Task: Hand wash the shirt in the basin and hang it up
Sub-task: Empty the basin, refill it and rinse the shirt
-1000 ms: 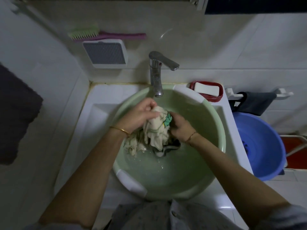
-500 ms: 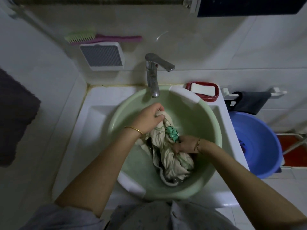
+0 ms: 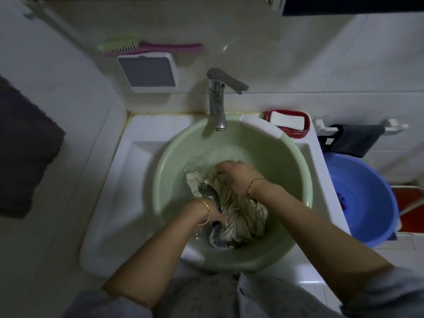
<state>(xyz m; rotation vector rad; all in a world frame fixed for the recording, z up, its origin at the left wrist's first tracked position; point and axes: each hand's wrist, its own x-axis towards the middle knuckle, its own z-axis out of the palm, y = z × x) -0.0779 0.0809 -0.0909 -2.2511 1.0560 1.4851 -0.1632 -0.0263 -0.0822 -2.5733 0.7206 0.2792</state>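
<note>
A pale green basin (image 3: 296, 171) holding water sits in the white sink under the tap. In it lies the wet cream shirt (image 3: 243, 216) with a dark collar, bunched and stretched front to back. My right hand (image 3: 238, 177) grips the far end of the bundle, fingers curled down into the cloth. My left hand (image 3: 215, 216), with a gold bangle at the wrist, holds the near end low in the water; its fingers are mostly hidden by cloth.
A chrome tap (image 3: 218, 104) overhangs the basin's far rim. A red soap dish (image 3: 286, 122) with a white bar sits at the back right. A blue tub (image 3: 362, 198) stands to the right. A brush (image 3: 146, 45) lies on a wall vent.
The shirt has been pushed down into the water. My left hand moved from the far side toward me, and my right hand moved from the near side to the far end.
</note>
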